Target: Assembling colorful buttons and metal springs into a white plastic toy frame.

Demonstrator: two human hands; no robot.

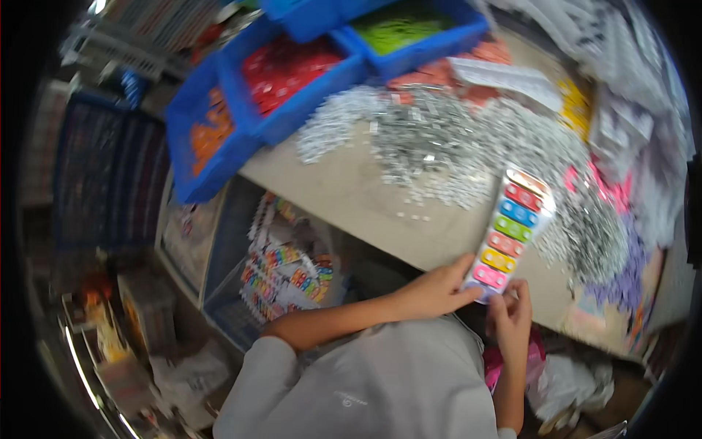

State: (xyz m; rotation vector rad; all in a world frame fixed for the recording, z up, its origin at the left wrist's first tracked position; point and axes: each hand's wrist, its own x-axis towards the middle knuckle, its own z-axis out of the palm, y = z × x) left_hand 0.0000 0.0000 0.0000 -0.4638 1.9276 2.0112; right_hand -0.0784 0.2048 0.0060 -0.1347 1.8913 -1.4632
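Observation:
A long white card [510, 233] with rows of coloured pieces leans over the table edge before me. From its top the rows run red, blue, green, salmon, yellow, pink and purple. My left hand [441, 287] is closed on the card's lower left edge, thumb on the front. At the bottom end, by the purple row, the fingers of my right hand [513, 313] are bent and pinched on the card. Beyond it spreads a big heap of small silvery and white pieces [461, 135].
Blue bins with red pieces [285, 72], orange pieces [212, 132] and green pieces [401, 31] stand at the far left of the table [344, 192]. Purple pieces [618, 282] lie at right. Below the tabletop, a crate holds several finished-looking colourful cards [281, 274]. Plastic bags [570, 384] sit lower right.

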